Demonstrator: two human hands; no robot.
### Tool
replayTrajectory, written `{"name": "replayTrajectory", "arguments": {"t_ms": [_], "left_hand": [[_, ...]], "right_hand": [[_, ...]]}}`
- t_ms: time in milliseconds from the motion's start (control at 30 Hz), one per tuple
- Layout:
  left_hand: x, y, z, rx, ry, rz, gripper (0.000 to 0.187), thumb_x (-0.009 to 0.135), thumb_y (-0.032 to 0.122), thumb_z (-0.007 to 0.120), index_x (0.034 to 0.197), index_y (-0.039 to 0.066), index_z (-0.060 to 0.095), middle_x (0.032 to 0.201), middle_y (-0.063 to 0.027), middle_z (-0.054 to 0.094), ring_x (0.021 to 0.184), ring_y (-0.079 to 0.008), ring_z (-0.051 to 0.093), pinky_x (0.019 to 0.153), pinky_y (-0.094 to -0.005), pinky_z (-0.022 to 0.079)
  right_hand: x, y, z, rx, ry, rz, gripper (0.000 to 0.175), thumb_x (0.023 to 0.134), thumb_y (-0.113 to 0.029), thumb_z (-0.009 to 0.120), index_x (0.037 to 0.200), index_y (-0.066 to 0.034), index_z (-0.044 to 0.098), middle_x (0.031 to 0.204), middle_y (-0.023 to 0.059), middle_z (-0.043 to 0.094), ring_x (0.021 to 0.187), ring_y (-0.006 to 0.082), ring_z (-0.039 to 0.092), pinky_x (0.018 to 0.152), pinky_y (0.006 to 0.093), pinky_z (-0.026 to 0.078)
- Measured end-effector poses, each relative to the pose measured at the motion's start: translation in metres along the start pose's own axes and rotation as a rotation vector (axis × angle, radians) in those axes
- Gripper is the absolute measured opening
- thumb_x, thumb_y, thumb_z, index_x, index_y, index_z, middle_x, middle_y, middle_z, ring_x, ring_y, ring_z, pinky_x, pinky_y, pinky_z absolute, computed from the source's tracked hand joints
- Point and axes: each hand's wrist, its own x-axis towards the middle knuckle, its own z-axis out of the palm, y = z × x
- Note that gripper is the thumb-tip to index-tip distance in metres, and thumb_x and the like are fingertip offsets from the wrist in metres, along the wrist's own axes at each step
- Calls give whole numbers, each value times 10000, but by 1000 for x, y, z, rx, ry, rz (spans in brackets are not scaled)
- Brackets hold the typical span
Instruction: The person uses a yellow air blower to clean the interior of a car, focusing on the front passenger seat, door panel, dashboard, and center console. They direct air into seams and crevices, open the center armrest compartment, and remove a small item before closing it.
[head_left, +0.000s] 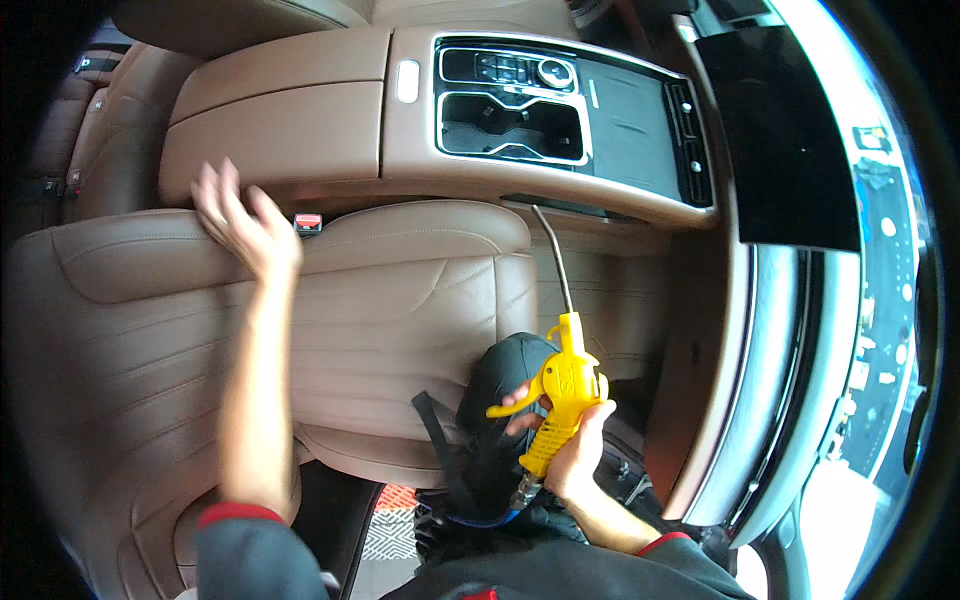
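My right hand is wrapped around the ridged grip of a yellow air blow gun. Fingers show beside its trigger lever. A long, thin metal nozzle with a bent tip points away from me, over the gap between the seat and the centre console. At the gun's base a metal coupling joins a blue hose. My left hand, blurred, holds nothing and has its fingers apart. It is over the side bolster of the brown leather seat backrest, near the console; contact is unclear.
Beyond the seat cushion runs the centre console with cup holders and a rotary knob. A red seat-belt buckle stands beside the cushion. The dashboard and a dark screen bound the right side.
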Motion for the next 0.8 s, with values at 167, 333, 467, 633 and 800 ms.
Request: {"name": "replayTrajectory", "arguments": {"t_ms": [167, 333, 467, 633, 800], "left_hand": [[-242, 120, -41, 189, -932, -878, 709, 916, 290, 559, 1512, 46, 263, 1585, -242, 158, 1473, -460, 82, 1148, -641, 77], [-300, 116, -21, 358, -633, -579, 694, 922, 320, 502, 1531, 96, 256, 1624, -165, 131, 1488, -429, 64, 1155, -633, 60], [-292, 116, -20, 397, -782, -671, 701, 923, 347, 476, 1539, 106, 246, 1634, -153, 106, 1497, -413, 40, 1161, -622, 49], [-304, 115, -17, 371, -628, -584, 698, 943, 390, 423, 1551, 116, 220, 1639, -147, 88, 1497, -415, 43, 1157, -629, 53], [-305, 113, -18, 375, -644, -590, 680, 948, 367, 452, 1543, 114, 239, 1631, -149, 105, 1491, -419, 53, 1154, -639, 71]], "right_hand": [[-14, -13, 9, -85, -95, -60, 843, 908, -768, 328, 1320, -44, 461, 1120, 164, 604, 1040, 261, 617, 751, 378, 576], [43, -17, 22, -406, -101, -283, 624, 1025, -594, 244, 1336, -78, 406, 866, 47, 585, 655, 70, 533, 568, 193, 430], [66, -31, 17, -576, -126, -222, 687, 985, -672, 222, 1273, -83, 427, 884, 64, 608, 738, 105, 599, 601, 221, 495], [59, -80, -25, -324, 483, -194, 655, 1006, -633, 250, 1295, -76, 439, 877, 64, 615, 732, 123, 624, 569, 240, 514], [12, -94, -51, -287, 484, -340, 699, 949, -729, 244, 981, -74, 486, 863, 106, 646, 804, 208, 674, 608, 294, 568]]}}
